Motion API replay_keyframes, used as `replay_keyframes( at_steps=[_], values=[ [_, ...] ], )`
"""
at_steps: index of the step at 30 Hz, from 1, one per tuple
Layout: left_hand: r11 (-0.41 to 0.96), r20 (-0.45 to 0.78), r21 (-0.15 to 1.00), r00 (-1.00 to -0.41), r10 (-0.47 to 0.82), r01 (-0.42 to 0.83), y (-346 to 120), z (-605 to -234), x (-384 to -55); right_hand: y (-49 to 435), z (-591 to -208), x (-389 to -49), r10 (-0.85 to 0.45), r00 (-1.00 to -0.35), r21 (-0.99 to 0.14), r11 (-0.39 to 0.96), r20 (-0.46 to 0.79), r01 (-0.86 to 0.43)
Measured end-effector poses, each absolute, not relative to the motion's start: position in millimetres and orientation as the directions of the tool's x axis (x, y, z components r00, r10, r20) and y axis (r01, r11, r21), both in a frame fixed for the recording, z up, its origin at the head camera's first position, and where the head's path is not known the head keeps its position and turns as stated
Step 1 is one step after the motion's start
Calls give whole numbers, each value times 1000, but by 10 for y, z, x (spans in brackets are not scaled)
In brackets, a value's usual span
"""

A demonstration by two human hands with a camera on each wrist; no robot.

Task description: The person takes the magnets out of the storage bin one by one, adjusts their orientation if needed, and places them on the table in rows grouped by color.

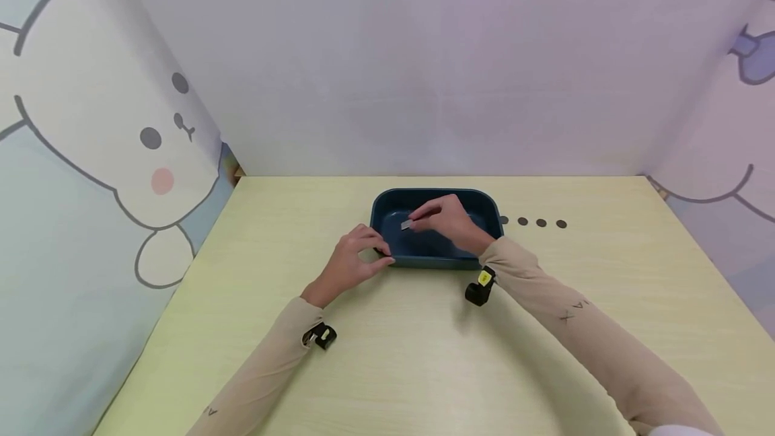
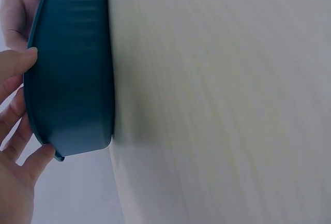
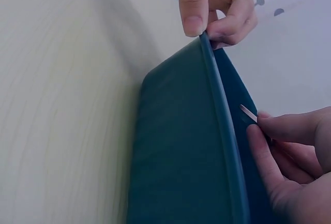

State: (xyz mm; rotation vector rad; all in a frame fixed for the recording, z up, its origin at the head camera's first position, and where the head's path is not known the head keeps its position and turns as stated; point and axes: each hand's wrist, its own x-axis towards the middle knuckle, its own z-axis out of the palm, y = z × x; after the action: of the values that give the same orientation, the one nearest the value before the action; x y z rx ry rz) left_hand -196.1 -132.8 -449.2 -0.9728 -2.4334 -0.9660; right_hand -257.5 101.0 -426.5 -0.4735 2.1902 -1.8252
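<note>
A dark teal rectangular tray with raised walls stands on the table. At its front left corner my left hand pinches the rim, thumb on the outside and fingertips over the inner side. The right wrist view shows the thumb and fingers of that left hand on either side of the rim. Over the tray's inside, my right hand pinches a small, thin, flat silvery piece between thumb and fingertips. Its edge shows as a pale sliver in the right wrist view; the fingers hide the rest.
Several dark round discs lie in a row on the table, just right of the tray. A pale wood-grain tabletop spreads around it. White cloth hangs behind, and cartoon-printed cloth lines the sides.
</note>
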Motion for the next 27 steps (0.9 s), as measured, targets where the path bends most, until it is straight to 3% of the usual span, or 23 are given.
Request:
replay_keyframes(
  at_steps=[15,27],
  values=[
    [527,543,468,-702,462,709,-1327,-4494,-1951,1276,-4294,-2512,-342,-938,-985,172,-53,-7],
    [525,552,459,-693,463,717,-1336,-4493,-1929,1450,-4275,-2448,-344,-937,-996,79,-58,32]
  ],
)
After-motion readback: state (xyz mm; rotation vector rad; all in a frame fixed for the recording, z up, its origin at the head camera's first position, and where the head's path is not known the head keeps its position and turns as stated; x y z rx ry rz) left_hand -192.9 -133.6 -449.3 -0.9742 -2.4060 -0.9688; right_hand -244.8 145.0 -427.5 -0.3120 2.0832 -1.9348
